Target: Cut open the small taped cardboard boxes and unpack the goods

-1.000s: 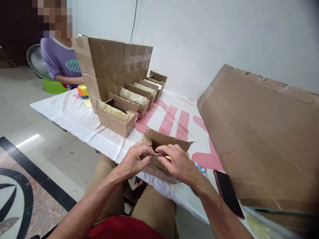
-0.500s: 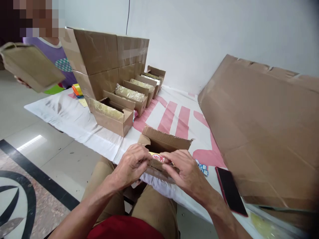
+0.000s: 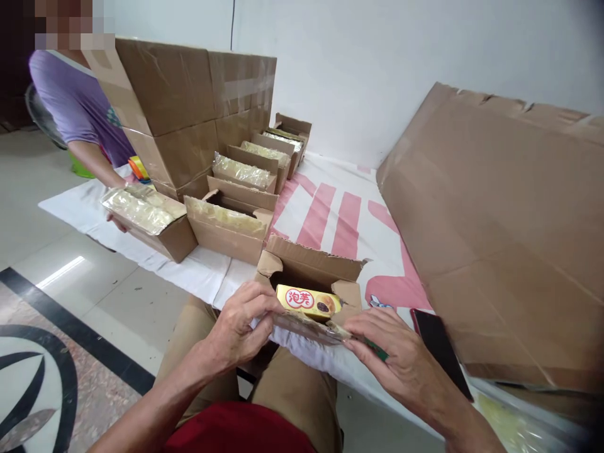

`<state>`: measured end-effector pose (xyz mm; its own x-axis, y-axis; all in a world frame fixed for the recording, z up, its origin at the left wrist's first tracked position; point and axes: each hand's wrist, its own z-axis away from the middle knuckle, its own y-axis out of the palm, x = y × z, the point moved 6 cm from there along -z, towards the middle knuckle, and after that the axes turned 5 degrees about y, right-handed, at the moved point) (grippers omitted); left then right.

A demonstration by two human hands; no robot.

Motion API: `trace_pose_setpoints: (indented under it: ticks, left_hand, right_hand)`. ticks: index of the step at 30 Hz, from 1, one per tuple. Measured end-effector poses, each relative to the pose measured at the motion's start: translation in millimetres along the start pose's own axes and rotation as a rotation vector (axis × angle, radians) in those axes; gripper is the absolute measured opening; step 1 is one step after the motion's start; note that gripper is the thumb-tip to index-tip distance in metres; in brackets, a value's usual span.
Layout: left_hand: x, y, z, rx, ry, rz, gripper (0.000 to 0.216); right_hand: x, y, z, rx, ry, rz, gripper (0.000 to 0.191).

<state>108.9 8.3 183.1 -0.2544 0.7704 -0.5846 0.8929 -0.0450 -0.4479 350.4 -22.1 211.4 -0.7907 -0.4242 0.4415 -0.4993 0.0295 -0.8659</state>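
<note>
An open cardboard box (image 3: 311, 258) stands at the table's front edge, its back flap raised. In it lies a small yellow carton (image 3: 309, 302) with red lettering and a picture of round pastries. My left hand (image 3: 248, 318) is closed on the box's front left edge, thumb below and fingers on top. At the front right corner, my right hand (image 3: 389, 346) pinches the torn cardboard edge. Something green (image 3: 376, 350) shows beneath its fingers; its kind is hidden.
Several open cardboard boxes (image 3: 229, 233) line the left side beside a stack of large cartons (image 3: 170, 94). A co-worker's hand (image 3: 117, 222) holds a box (image 3: 174, 236) there. A phone (image 3: 441, 352) and a large cardboard sheet (image 3: 509, 239) are at right.
My right hand has moved right, from the middle of the front edge to its corner, uncovering the yellow carton. The co-worker's box has come down onto the table at left.
</note>
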Motion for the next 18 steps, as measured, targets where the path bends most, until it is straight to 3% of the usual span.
trace_pose_setpoints:
  ticks: [6,8,11,14,18]
  left_hand:
    - [3.8,2.8,2.4,-0.015,-0.066,0.043,0.035]
    - [4.6,4.3,3.4,-0.024,-0.068,0.064,0.035]
    - [7.2,7.1,4.7,-0.035,-0.082,0.085,0.032]
    - [9.0,10.5,5.8,-0.033,-0.091,0.089,0.029]
    - [7.2,8.1,5.3,-0.031,-0.082,0.142,0.025]
  right_hand:
    - [-26.3,-16.0,-40.2,0.092,0.168,-0.151,0.034]
    - [-26.0,0.9,-61.6,0.243,0.109,-0.081,0.034]
    - [-20.6,38.1,-80.5,0.443,0.004,0.114,0.052]
    - [-22.8,63.7,-82.7,0.480,0.001,0.247,0.059]
    - [-36.5,71.5,-74.0,0.432,0.011,0.266,0.055]
